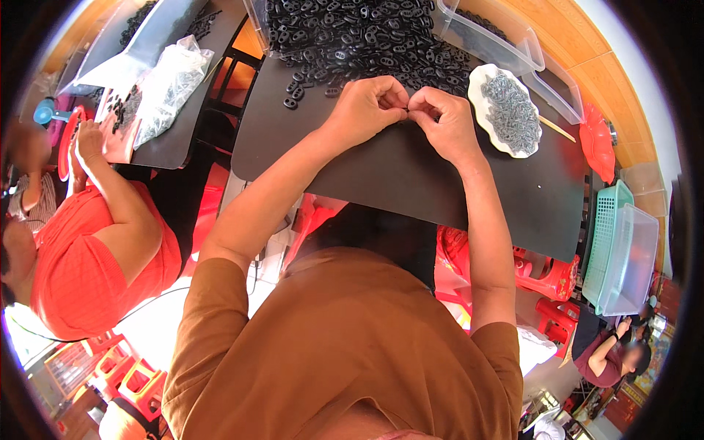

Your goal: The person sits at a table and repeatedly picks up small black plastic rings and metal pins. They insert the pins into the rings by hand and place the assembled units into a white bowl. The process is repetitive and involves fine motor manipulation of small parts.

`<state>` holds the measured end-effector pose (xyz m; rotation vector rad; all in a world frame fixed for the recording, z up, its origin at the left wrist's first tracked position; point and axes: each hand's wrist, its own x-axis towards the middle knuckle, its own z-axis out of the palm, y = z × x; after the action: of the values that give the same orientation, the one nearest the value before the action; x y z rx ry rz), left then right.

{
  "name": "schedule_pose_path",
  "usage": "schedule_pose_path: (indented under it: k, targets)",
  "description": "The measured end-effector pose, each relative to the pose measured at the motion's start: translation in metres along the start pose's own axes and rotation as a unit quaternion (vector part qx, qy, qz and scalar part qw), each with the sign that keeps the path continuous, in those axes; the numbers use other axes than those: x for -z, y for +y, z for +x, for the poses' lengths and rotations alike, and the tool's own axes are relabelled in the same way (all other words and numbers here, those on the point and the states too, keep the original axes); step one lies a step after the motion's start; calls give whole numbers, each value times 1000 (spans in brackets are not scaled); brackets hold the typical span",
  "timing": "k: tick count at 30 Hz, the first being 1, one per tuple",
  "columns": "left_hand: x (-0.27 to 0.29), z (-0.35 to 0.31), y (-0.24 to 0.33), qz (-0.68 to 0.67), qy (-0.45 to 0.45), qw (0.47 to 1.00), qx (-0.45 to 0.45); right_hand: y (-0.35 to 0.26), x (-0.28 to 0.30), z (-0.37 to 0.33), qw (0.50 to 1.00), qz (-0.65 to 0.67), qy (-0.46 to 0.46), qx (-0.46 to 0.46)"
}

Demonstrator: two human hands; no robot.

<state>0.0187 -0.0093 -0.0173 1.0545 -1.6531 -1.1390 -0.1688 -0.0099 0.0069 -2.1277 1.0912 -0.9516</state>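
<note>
Over the front part of the dark table, my two hands meet fingertip to fingertip. My left hand is closed in a pinch, and my right hand pinches right against it. Between the fingertips sits a tiny dark piece, mostly hidden, too small to name. Just beyond my hands lies a big heap of black oval plastic pieces with holes. To the right of my right hand stands a white scallop-edged dish filled with small shiny metal parts.
Clear plastic bins stand at the back right, near a red bowl. A thin wooden stick lies beside the dish. At the left, a person in red works at another table with a clear bag. Green and clear baskets are at right.
</note>
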Motion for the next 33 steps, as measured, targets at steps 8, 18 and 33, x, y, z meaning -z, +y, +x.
schedule_pose_path:
  k: [8,18,33]
  targets:
    - [-6,2,-1,-86,60,994,-2,4,-3,3,988,126,64,-70]
    - [20,-50,11,26,70,997,-30,2,-16,-8,969,205,-56,-127]
    - [90,-73,6,390,126,906,-106,-2,-24,-11,991,97,-63,-62]
